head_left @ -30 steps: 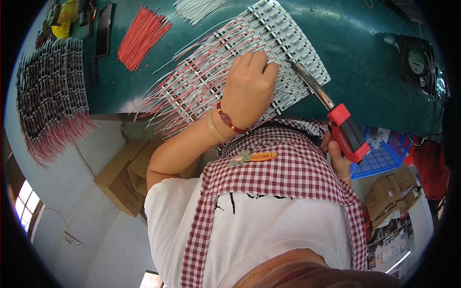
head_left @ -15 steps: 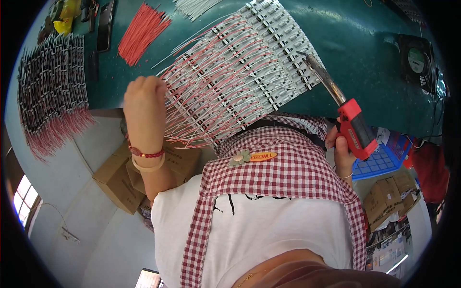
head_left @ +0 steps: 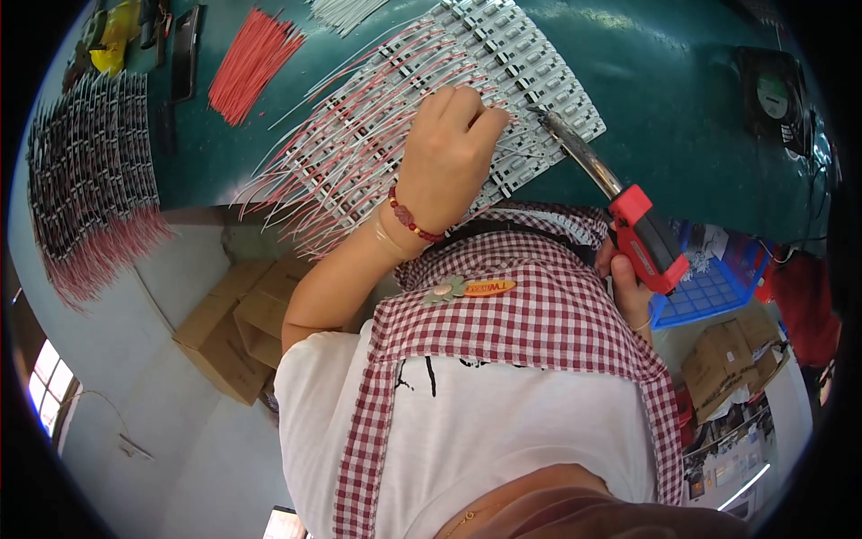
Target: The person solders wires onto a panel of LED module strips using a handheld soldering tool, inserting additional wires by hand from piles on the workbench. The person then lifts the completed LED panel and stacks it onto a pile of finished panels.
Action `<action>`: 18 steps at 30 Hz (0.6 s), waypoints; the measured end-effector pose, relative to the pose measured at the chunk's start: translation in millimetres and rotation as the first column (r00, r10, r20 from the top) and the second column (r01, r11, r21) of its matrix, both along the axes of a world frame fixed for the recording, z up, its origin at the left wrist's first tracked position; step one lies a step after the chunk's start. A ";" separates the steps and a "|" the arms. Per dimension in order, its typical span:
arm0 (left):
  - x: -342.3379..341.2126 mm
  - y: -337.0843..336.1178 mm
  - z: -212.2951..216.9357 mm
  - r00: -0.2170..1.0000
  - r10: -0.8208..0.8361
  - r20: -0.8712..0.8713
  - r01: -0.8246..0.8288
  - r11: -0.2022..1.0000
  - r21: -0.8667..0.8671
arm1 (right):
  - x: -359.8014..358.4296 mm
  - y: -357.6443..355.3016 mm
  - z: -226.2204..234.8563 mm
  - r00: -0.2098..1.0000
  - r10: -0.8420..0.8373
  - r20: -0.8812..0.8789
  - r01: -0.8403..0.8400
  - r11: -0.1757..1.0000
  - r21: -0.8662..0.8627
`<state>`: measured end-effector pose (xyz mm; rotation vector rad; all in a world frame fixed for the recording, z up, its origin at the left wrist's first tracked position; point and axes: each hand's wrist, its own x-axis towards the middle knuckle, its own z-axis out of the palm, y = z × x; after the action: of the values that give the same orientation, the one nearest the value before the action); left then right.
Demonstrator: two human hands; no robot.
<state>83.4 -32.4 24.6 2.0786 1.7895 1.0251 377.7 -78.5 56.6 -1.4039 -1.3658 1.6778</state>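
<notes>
A row of white LED strips [head_left: 530, 63] with red and white lead wires [head_left: 332, 171] lies on the green table [head_left: 682, 99]. My left hand [head_left: 449, 148], with a red bead bracelet on its wrist, rests on the strips. Its fingertips are bunched on a thin wire end near the strips' right side. My right hand [head_left: 628, 287] grips a soldering iron [head_left: 642, 234] by its red handle. The metal tip [head_left: 543, 115] points at the strips, just right of my left fingertips.
A bundle of loose red wires [head_left: 251, 58] and some white wires [head_left: 346, 11] lie at the table's far side. A dense pile of wired strips [head_left: 90, 180] fills the left end. A round dark device [head_left: 772, 90] sits right. Below are cardboard boxes [head_left: 229, 328] and a blue basket [head_left: 709, 292].
Half a second ago my left hand was out at the wire ends on the left; it has come back right onto the strips. The iron's tip has dropped closer to the strips.
</notes>
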 end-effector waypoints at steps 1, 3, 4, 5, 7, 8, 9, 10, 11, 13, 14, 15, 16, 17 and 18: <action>0.5 0.3 -0.7 1.000 -0.002 0.000 0.002 1.000 -0.001 | -1.0 0.1 -0.8 1.000 -0.005 0.006 0.005 1.000 -0.019; 1.0 1.0 -2.8 1.000 -0.002 0.003 0.002 1.000 -0.001 | -0.6 0.5 -3.3 1.000 -0.008 0.011 0.008 0.999 -0.038; 1.3 1.5 -2.9 1.000 0.000 0.003 0.000 1.000 -0.001 | 2.0 0.5 -5.7 1.000 0.010 0.026 -0.010 1.000 -0.001; 1.7 2.1 -2.7 1.000 0.000 0.009 0.000 1.000 -0.008 | 4.5 0.2 -8.7 0.999 0.027 0.041 -0.028 0.999 0.036; 2.8 2.9 -1.4 1.000 0.000 0.017 0.000 1.000 -0.015 | 10.2 -4.7 -18.4 0.997 0.016 0.071 -0.023 0.995 0.099; 3.2 3.4 -0.4 1.000 -0.003 0.012 0.003 1.000 -0.028 | 12.0 -5.8 -21.0 0.995 0.003 0.100 -0.019 0.987 0.162; 3.3 3.7 0.3 1.000 -0.005 0.006 0.005 0.999 -0.042 | 12.2 -4.5 -20.9 0.995 0.005 0.099 -0.021 0.987 0.162; 3.5 3.9 0.5 1.000 -0.004 0.005 0.004 0.999 -0.042 | 12.1 -2.7 -20.2 0.992 0.024 0.124 -0.043 0.987 0.154; 3.9 4.3 0.6 1.000 -0.003 0.006 0.003 0.999 -0.049 | 12.4 -1.3 -20.2 0.988 0.043 0.148 -0.065 0.987 0.146; 4.0 5.0 1.6 1.000 0.000 0.010 0.001 0.998 -0.056 | 18.3 0.2 -25.4 0.970 0.100 0.221 -0.141 0.974 0.176; 4.0 5.3 2.3 1.000 0.000 0.013 0.001 0.998 -0.059 | 20.2 0.6 -26.9 0.944 0.151 0.293 -0.216 0.956 0.201; 4.6 5.4 2.8 1.000 -0.002 0.015 0.003 0.998 -0.063 | 20.0 -0.4 -25.9 0.944 0.151 0.292 -0.215 0.956 0.201; 5.0 5.5 3.0 1.000 -0.002 0.014 0.003 0.998 -0.063 | 19.4 -2.3 -23.7 0.952 0.121 0.283 -0.184 0.960 0.210; 5.3 5.6 3.0 1.000 -0.003 0.008 0.003 0.998 -0.065 | 18.7 -3.9 -22.3 0.958 0.089 0.273 -0.153 0.964 0.220; 4.9 6.3 3.2 1.000 -0.003 0.003 0.004 0.998 -0.067 | 17.3 -4.4 -22.5 0.958 0.090 0.273 -0.153 0.963 0.220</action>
<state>88.3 -26.0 27.8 2.0392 1.7929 0.9535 395.0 -82.9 34.1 -1.4598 -1.7709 1.3785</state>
